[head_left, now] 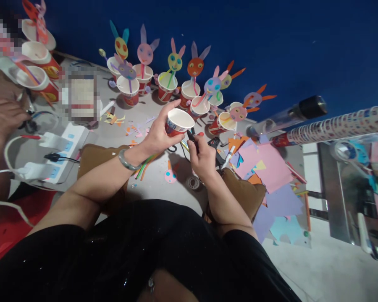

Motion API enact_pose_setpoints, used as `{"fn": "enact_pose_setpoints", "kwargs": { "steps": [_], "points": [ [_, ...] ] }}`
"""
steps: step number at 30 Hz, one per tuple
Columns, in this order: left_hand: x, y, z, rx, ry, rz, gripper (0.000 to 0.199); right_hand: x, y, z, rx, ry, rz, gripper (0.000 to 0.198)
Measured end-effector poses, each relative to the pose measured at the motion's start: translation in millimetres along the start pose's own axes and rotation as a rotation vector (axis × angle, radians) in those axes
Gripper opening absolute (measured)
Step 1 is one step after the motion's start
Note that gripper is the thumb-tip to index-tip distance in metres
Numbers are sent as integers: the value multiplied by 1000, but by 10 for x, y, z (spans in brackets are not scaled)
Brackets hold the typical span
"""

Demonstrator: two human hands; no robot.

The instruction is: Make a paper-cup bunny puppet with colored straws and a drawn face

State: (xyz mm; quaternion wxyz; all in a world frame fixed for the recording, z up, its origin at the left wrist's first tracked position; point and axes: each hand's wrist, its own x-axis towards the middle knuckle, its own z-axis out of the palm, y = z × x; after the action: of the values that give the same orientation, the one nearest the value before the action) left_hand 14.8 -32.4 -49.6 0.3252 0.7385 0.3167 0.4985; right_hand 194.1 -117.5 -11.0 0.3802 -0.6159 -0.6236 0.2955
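A paper cup (180,121), white inside with a red and blue printed outside, is tilted in my left hand (159,132), whose thumb and fingers are round its wall. My right hand (204,156) grips a slim black tool (190,135) with its tip close to the cup's lower side; whether it touches I cannot tell, nor its exact kind. On the table below lie a pink paper rabbit head (170,175) with blue dots, a roll of tape (193,183) and several coloured strips (145,167).
Several cups with paper rabbit heads (195,67) line the blue wall. A white power strip (63,153) and another person's hand (6,115) are at left. Coloured paper sheets (264,163) and a long stack of cups (340,128) are at right. Brown cushions (101,163) support my arms.
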Motion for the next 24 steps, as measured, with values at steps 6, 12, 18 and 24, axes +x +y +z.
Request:
{"fn": "enact_pose_setpoints", "kwargs": {
  "steps": [6,12,18,24],
  "points": [
    [-6,-34,11,-77,4,-19,89,54,-100,-99,735,-414,383,49],
    [6,-143,-58,-207,-27,-147,87,-20,-85,-82,633,-294,190,47],
    [19,-95,-55,-368,-53,-238,84,-70,-118,-93,478,-241,104,47],
    [28,46,-62,-428,-74,-290,79,-81,-151,-95,474,-242,86,47]
  ]
}}
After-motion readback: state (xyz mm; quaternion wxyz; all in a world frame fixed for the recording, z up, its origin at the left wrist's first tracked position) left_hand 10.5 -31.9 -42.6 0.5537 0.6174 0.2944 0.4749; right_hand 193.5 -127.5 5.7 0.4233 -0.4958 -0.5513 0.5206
